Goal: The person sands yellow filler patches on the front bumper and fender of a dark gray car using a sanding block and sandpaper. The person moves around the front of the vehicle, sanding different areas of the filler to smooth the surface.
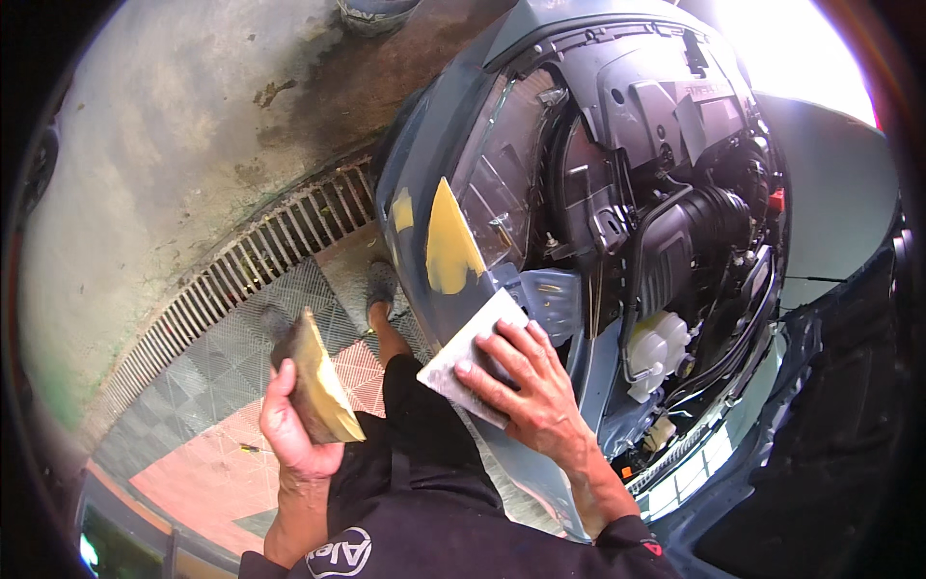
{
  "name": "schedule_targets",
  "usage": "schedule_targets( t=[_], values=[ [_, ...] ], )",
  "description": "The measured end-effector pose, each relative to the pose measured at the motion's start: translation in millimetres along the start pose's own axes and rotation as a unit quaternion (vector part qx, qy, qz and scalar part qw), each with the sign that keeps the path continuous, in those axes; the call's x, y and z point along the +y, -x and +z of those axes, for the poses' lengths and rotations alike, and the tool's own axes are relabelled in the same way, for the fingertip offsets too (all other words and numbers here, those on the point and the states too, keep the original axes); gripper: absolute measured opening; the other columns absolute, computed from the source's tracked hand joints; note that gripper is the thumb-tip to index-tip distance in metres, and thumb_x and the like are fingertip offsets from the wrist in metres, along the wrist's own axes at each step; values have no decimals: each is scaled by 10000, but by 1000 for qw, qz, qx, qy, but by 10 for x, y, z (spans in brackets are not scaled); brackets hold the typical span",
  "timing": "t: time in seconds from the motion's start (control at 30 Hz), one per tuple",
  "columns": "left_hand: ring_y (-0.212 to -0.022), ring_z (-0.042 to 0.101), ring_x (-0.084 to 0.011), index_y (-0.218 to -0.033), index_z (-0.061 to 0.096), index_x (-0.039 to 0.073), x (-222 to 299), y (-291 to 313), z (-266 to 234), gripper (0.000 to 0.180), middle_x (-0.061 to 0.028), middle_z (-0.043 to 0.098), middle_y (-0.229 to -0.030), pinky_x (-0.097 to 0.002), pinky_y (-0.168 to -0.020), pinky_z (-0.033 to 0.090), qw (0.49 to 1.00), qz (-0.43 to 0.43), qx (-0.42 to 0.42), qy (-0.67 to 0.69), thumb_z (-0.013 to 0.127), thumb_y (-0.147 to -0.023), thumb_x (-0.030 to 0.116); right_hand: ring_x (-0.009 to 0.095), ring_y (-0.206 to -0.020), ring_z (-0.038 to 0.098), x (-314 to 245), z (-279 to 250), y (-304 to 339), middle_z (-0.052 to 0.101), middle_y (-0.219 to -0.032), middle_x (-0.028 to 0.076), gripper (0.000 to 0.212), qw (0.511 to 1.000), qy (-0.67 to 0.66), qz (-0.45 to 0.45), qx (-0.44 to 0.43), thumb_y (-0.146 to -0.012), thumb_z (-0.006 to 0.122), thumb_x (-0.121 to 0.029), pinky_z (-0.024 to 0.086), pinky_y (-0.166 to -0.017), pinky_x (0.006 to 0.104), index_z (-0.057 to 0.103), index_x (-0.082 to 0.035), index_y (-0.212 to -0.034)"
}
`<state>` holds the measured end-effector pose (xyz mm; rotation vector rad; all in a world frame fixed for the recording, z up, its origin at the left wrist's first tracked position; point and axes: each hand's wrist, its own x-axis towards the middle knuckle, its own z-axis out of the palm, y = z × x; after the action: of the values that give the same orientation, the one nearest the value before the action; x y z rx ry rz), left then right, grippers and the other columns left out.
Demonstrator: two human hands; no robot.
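Note:
My left hand [297, 429] grips a dark flat board [301, 372] at its lower left side, with yellow body filler [326, 381] smeared thickly along its right edge. Fingers of my right hand [540, 400] lie over a light grey rectangular spreader [461, 359], held low over the car's front fender [415, 275]. Whether the spreader touches the panel I cannot tell. Just beyond it, a large yellow filler patch [450, 241] coats the fender, tapering to a point. A smaller yellow patch [402, 209] sits to its left.
The engine bay [666, 222] lies exposed on the right, with a headlight [497, 183] beside the fender. A white plastic reservoir [658, 349] sits inside. Along the floor runs a drain grate [241, 270], bordering grey and reddish tiles [217, 473]. A bucket-like container [376, 12] stands far off.

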<state>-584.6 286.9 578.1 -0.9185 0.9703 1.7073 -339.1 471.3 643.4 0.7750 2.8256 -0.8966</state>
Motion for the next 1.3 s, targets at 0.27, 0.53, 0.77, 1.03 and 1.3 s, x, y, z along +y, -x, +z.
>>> schedule_targets(
  t=[0.27,0.53,0.77,1.03,1.3],
  values=[
    [-902,794,-212,-1297,715,58,166,-60,-250,276,-74,813,-1089,-368,-815,656,991,73,65,-90,639,-1148,277,436,-1522,515,218,425,-751,594,-1564,143,783,998,-6,46,51,-812,795,25,432,-1281,587,686,-228,-1544],
    [-1170,750,-206,-1390,686,70,270,-75,-506,332,-55,773,-1296,-389,-1037,590,993,60,19,-103,662,-1121,263,435,-1478,538,321,559,-1034,608,-1531,153,653,995,-14,38,87,-897,806,-71,445,-1256,583,703,-221,-1525],
    [-1066,783,-189,-1338,718,70,250,-59,-389,279,-63,809,-1224,-352,-950,634,992,80,30,-90,663,-1131,250,454,-1451,537,405,635,-1227,611,-1525,174,681,995,-8,14,97,-878,776,-92,430,-1255,589,679,-200,-1544],
    [-1108,772,-192,-1383,703,67,242,-68,-452,326,-62,791,-1270,-378,-970,627,990,99,45,-91,657,-1136,274,434,-1422,591,659,623,-1628,650,-1474,164,660,989,41,-15,143,-848,779,-13,469,-1238,591,726,-178,-1485],
    [-1216,754,-247,-1525,478,12,-194,-227,-260,427,-148,714,-1352,-428,-1070,637,970,-136,-169,-110,587,-1148,182,214,-824,717,519,-462,-1498,710,-1107,107,335,667,-597,207,394,-987,639,-111,612,-673,331,618,-15,-1307]
  ],
)
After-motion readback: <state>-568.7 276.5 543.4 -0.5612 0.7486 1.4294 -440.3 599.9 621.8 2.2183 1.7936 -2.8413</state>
